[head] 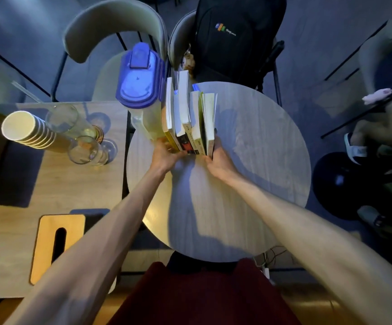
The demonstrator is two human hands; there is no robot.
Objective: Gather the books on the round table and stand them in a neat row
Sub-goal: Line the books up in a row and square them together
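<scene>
- A row of upright paperback books (188, 123) stands on the pale, round, wood-grain worktop (249, 160), near its far left edge, with the spines facing the person.
- The left grip (167, 156) curls round the yellow-spined end of the row.
- The right grip (218, 160) pinches the pale book at the other end.
- A clear plastic pitcher with a blue lid (141, 76) stands just beside the row's left side.
- A stack of white paper cups (26, 130) sits on the neighbouring square wooden worktop (78, 184).
</scene>
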